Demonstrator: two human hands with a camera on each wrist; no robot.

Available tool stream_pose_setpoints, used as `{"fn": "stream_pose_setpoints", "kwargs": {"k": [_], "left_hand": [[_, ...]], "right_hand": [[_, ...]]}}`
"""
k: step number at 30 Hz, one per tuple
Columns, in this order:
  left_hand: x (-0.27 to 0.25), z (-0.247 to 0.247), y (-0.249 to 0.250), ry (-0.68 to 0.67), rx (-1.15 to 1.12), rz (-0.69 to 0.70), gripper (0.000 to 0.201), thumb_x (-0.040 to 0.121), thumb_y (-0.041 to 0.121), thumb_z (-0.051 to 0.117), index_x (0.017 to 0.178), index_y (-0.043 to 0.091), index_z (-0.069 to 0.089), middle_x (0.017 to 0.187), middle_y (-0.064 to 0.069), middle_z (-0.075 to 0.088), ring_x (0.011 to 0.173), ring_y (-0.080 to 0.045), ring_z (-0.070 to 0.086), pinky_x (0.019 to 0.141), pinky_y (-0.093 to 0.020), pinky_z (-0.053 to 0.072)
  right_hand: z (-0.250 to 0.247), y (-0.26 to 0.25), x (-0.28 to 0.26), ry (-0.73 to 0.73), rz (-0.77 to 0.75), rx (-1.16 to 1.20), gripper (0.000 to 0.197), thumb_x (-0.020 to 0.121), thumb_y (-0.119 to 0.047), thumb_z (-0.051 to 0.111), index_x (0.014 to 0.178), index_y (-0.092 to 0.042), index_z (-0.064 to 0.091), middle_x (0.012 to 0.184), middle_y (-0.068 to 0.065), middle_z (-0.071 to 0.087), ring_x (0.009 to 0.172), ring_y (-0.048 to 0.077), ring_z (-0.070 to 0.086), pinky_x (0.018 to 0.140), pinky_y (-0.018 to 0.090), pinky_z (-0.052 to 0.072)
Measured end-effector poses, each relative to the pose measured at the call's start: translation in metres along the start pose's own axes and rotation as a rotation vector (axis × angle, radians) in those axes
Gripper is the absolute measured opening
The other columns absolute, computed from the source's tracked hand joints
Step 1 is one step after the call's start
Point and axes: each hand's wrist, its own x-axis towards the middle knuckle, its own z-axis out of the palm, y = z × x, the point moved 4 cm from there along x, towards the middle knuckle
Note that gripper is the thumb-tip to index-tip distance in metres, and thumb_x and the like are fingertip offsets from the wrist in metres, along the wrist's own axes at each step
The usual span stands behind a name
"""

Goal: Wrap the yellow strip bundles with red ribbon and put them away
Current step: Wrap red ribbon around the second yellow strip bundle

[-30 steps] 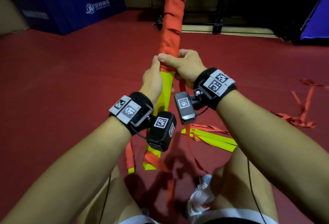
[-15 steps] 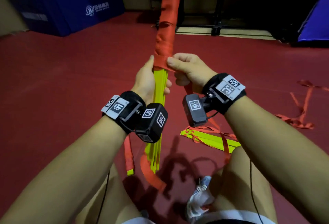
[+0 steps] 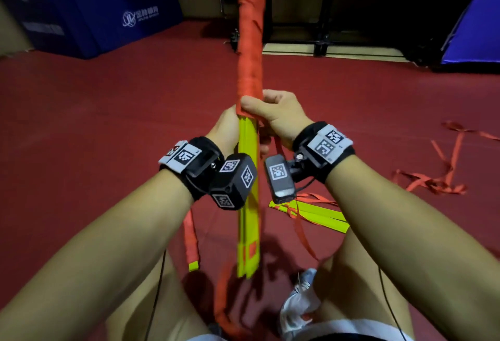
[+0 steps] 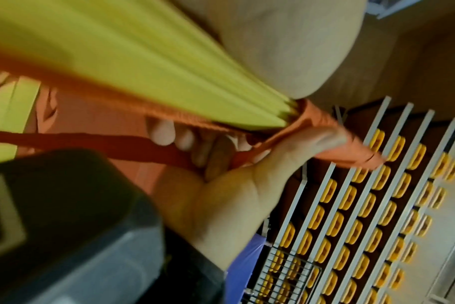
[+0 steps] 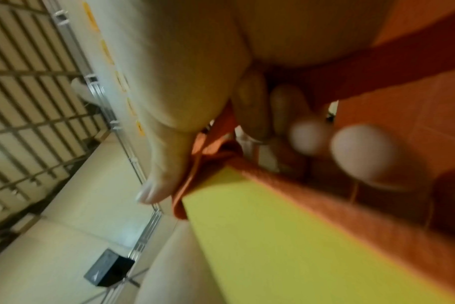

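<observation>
Right hand [image 3: 278, 117] on bundle [image 3: 248, 135], ribbons [image 3: 433, 187] beyond

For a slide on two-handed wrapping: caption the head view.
Left hand and right hand grip a yellow bundle, red ribbon wound above the hands, bare below.

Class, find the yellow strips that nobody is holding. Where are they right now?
In the head view, the loose yellow strips lie flat on the red floor, right of the held bundle and beside the right forearm.
</observation>
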Motion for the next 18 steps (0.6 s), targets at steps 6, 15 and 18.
{"fn": "stream_pose_setpoints", "kwargs": {"k": [6, 15, 18], "left_hand": [[-0.002, -0.001, -0.005, 0.065, -0.153, 0.023, 0.064, 0.102, 0.061, 0.032, 0.111, 0.01, 0.071, 0.081, -0.012, 0.069, 0.067, -0.028, 0.067, 0.061, -0.032, 0.057], [-0.008, -0.002, -0.003, 0.31, 0.022, 0.211, 0.063, 0.111, 0.041, 0.032, 0.069, 0.004, 0.06, 0.047, -0.007, 0.061, 0.037, -0.022, 0.057, 0.041, -0.025, 0.046], [-0.01, -0.003, 0.0, 0.268, -0.066, 0.23, 0.064, 0.111, 0.043, 0.031, 0.07, 0.003, 0.059, 0.049, -0.011, 0.06, 0.037, -0.023, 0.053, 0.04, -0.023, 0.043]], "right_hand": [[-0.003, -0.012, 0.017, 0.203, -0.081, -0.149, 0.036, 0.068, -0.026, 0.094, 0.074, -0.014, 0.06, 0.065, 0.003, 0.069, 0.059, 0.017, 0.065, 0.058, 0.033, 0.053], [-0.019, -0.001, 0.018, 0.114, 0.022, -0.15, 0.028, 0.08, -0.027, 0.084, 0.088, -0.005, 0.069, 0.061, 0.001, 0.06, 0.041, 0.012, 0.042, 0.041, 0.021, 0.03], [-0.026, -0.013, 0.015, 0.062, -0.04, -0.173, 0.017, 0.085, -0.02, 0.081, 0.086, -0.007, 0.069, 0.057, -0.006, 0.057, 0.042, 0.011, 0.035, 0.041, 0.021, 0.027]]}}
